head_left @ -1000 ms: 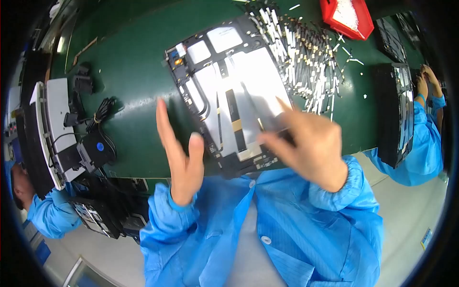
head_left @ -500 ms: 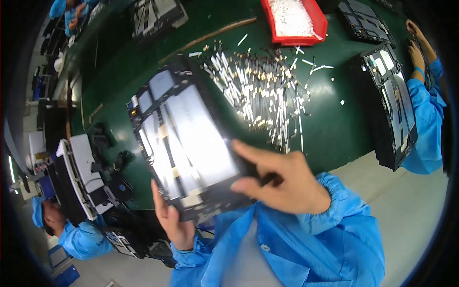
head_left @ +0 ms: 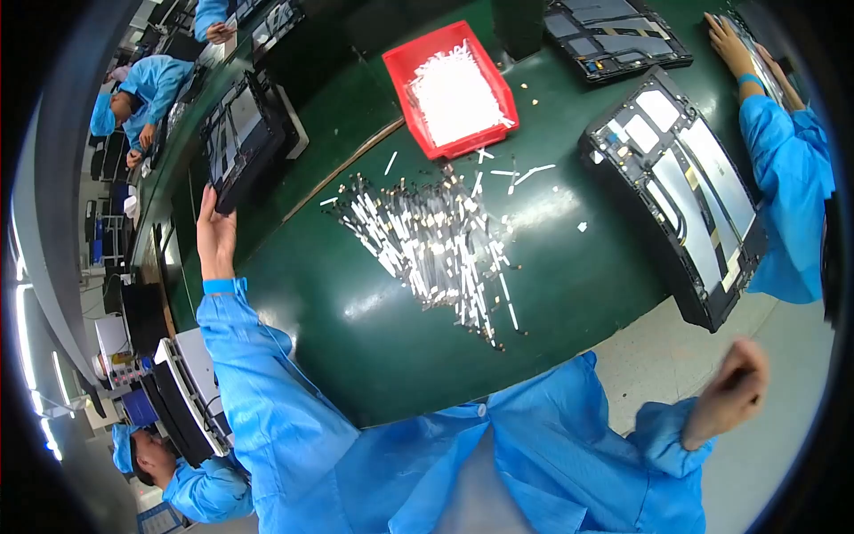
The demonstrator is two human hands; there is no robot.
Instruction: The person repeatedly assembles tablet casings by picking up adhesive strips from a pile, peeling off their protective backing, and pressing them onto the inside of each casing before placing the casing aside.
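One wide, curved view looks forward and steeply down from the wearer's head, close above a glossy dark-green tabletop (head_left: 578,285), catching their blue cloth jacket (head_left: 569,427) at the tabletop's near edge.

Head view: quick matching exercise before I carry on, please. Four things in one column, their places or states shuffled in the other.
1. Left hand
2. Right hand
3. Tray
4. Strip pile

A. Spread on the green table
B. Blurred, off the table, nothing visible held
C. At the near end of a dark device
D. Red, heaped with white pieces

Pairs: 1-C, 2-B, 3-D, 4-A
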